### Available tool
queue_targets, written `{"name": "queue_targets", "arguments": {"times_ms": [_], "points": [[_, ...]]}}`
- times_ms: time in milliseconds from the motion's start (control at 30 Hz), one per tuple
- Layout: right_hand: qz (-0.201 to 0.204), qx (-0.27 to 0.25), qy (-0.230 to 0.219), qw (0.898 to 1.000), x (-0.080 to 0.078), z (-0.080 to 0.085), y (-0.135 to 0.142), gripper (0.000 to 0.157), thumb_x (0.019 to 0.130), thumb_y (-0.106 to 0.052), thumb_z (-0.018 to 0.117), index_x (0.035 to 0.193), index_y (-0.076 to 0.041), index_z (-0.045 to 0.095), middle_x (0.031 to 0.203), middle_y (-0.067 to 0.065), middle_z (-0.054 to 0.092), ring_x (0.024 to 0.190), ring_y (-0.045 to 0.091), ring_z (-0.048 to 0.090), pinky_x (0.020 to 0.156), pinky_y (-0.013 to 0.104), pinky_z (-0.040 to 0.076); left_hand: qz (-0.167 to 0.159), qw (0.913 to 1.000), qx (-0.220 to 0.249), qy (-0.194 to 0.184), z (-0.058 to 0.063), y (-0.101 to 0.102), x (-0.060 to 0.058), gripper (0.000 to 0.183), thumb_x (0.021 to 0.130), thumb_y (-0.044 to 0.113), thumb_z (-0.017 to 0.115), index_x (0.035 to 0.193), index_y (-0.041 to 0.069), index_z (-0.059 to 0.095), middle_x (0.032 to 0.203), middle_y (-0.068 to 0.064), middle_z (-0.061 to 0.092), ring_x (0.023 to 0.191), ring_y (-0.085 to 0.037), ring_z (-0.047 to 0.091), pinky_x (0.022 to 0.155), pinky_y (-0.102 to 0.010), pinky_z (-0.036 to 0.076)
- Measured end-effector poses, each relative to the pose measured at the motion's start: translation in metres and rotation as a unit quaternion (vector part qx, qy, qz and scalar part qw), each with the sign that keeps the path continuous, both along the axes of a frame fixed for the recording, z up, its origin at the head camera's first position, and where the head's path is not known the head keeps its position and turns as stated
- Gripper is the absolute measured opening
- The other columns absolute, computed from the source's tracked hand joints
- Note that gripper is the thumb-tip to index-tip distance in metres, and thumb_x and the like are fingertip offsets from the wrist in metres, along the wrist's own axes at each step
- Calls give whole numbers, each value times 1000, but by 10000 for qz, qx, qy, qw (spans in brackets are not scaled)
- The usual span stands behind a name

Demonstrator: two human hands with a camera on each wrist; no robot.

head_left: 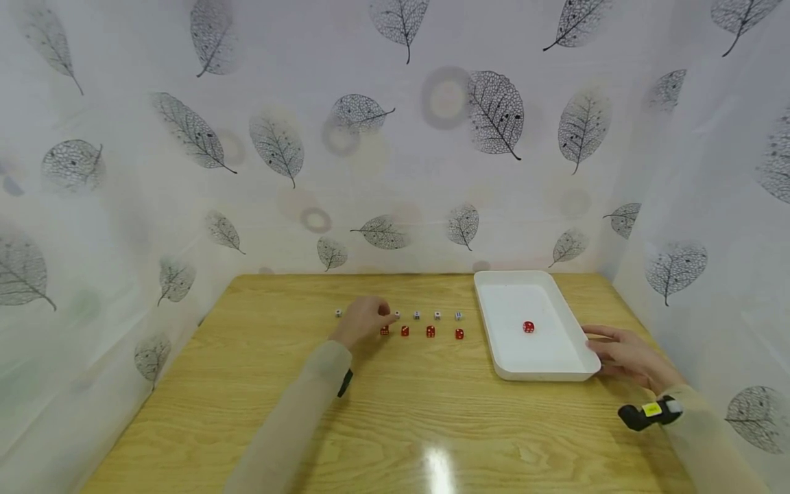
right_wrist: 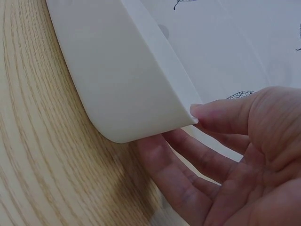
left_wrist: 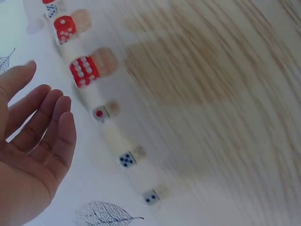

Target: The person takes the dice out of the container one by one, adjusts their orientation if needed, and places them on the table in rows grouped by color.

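Observation:
My left hand (head_left: 363, 319) reaches in over the left part of two rows of dice. In the left wrist view its fingers are loosely bent, with a gap between thumb and fingertips and nothing between them. The nearest red die (head_left: 385, 330) sits by the fingertips, a white die (head_left: 397, 315) just beyond. Larger red dice (left_wrist: 84, 71) and smaller white dice (left_wrist: 126, 159) show in the left wrist view. My right hand (head_left: 629, 353) grips the right side of a white tray (head_left: 543, 377), thumb on the rim and fingers under the edge. One red die (head_left: 529, 327) lies inside the tray.
Several white dice form the back row, one white die (head_left: 338, 313) at its left end beyond my left hand. Red dice, such as the rightmost one (head_left: 459, 334), form the front row. The wooden table (head_left: 395, 418) is bordered by a leaf-patterned curtain (head_left: 401, 171).

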State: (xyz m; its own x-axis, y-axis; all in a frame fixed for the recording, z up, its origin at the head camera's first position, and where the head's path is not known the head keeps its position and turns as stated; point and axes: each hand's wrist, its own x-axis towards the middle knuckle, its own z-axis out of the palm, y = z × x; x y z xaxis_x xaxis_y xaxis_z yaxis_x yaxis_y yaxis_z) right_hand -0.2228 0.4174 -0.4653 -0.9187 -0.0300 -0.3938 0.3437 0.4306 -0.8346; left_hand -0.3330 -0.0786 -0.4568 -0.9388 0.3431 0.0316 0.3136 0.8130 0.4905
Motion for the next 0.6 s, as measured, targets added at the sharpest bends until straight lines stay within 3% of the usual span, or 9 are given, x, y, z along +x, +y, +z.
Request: {"name": "queue_targets", "arguments": {"times_ms": [233, 600], "points": [[235, 46, 75, 9997, 3, 1, 0, 69, 104, -28, 48, 154, 3, 14, 149, 37, 29, 107, 20, 64, 87, 39, 57, -208, 9992, -11, 340, 4, 26, 0, 15, 93, 26, 67, 88, 13, 73, 83, 3, 69, 68, -10, 58, 67, -29, 52], [-70, 143, -41, 9999, -3, -3, 1, 68, 103, -27, 49, 154, 2, 15, 149, 36, 30, 102, 16, 65, 86, 38, 58, -674, 9964, -4, 516, 6, 68, 5, 23, 92, 29, 68, 79, 11, 73, 67, 6, 63, 57, -8, 50, 56, -23, 44]]}}
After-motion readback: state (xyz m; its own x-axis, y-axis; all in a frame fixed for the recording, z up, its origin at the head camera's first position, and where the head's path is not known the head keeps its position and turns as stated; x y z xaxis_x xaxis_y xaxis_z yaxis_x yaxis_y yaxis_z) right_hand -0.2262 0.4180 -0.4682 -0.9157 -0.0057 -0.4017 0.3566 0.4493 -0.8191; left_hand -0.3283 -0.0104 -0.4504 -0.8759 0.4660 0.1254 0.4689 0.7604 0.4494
